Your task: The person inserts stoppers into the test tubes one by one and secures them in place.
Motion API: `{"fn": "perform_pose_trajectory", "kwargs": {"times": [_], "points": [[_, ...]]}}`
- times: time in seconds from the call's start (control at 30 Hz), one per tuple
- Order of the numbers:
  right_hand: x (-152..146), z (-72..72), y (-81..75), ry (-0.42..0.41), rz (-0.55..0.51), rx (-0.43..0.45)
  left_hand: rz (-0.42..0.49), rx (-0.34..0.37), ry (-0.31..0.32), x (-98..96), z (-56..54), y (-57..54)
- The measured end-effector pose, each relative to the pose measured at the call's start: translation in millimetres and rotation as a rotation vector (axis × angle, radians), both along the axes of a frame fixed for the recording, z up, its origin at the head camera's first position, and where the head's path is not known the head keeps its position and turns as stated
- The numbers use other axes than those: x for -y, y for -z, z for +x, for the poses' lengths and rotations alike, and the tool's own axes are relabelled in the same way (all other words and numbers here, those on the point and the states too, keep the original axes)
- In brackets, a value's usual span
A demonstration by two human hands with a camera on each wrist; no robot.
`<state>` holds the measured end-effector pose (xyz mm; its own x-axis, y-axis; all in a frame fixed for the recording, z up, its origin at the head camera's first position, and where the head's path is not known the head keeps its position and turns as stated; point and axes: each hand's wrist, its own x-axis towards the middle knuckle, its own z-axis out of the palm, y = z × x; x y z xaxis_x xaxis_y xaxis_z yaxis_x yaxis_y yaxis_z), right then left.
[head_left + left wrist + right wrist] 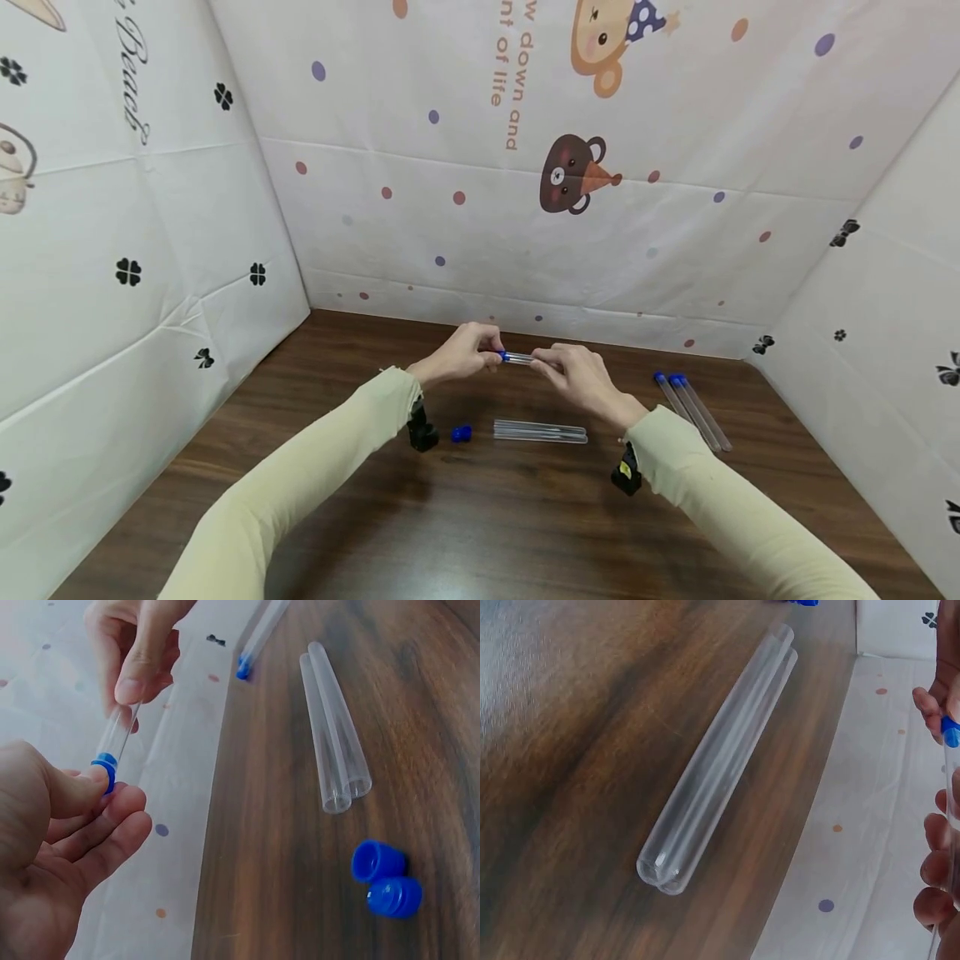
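Observation:
My left hand (pixel 465 352) pinches a blue cap (pixel 109 759) between thumb and fingertips. The cap sits at the mouth of a clear test tube (pixel 519 358), its lower rim partly inside. The fingers of my right hand (pixel 585 377) grip the tube's other part, hiding its far end. Both hands are raised near the back of the table. Nearer me, two uncapped clear tubes (pixel 716 761) lie side by side on the wood. To the left of them, two loose blue caps (pixel 379 861) rest close together.
Capped clear tubes (pixel 697 412) with blue ends lie at the right of the brown wooden table (pixel 480 517). White printed sheets (pixel 450 225) stand behind the table and on both sides. A black wrist camera (pixel 422 431) sticks out below the left cuff.

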<state>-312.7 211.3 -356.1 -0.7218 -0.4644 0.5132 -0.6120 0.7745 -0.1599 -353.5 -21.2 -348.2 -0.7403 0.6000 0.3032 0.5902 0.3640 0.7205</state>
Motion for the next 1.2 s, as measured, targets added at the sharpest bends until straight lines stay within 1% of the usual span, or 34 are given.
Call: {"fn": "perform_pose_trajectory", "kwargs": {"times": [0.1, 0.27, 0.43, 0.53, 0.63, 0.83, 0.97, 1.1, 1.2], "points": [[1, 0.3, 2.6, 0.010, 0.008, -0.019, 0.010, 0.008, -0.008, -0.9, 1.6, 0.6], [2, -0.3, 3.2, 0.024, 0.010, -0.013, 0.025, 0.020, -0.017, -1.6, 3.7, 1.1], [5, -1.4, 0.8, 0.030, -0.011, 0.020, 0.038, -0.002, -0.033, -2.4, 5.8, 1.3], [6, -0.4, 0.3, 0.036, -0.041, 0.058, 0.035, -0.016, -0.038, -3.7, 7.6, 0.3], [6, 0.5, 0.7, 0.046, -0.057, 0.090, 0.029, -0.014, -0.037, -5.3, 8.8, -0.5], [3, -0.6, 0.1, 0.051, -0.031, 0.124, -0.033, -0.013, -0.034, -7.5, 10.2, 1.4], [1, -2.4, -3.2, 0.020, -0.004, 0.156, -0.066, -0.016, -0.056, -7.9, 11.1, 2.0], [-2, -6.3, -6.0, 0.004, -0.001, 0.197, -0.096, 0.011, -0.094, -6.1, 9.6, 4.1], [-10, -11.3, -7.0, 0.018, -0.020, 0.195, -0.126, 0.046, -0.097, -2.5, 7.9, 7.6]]}}
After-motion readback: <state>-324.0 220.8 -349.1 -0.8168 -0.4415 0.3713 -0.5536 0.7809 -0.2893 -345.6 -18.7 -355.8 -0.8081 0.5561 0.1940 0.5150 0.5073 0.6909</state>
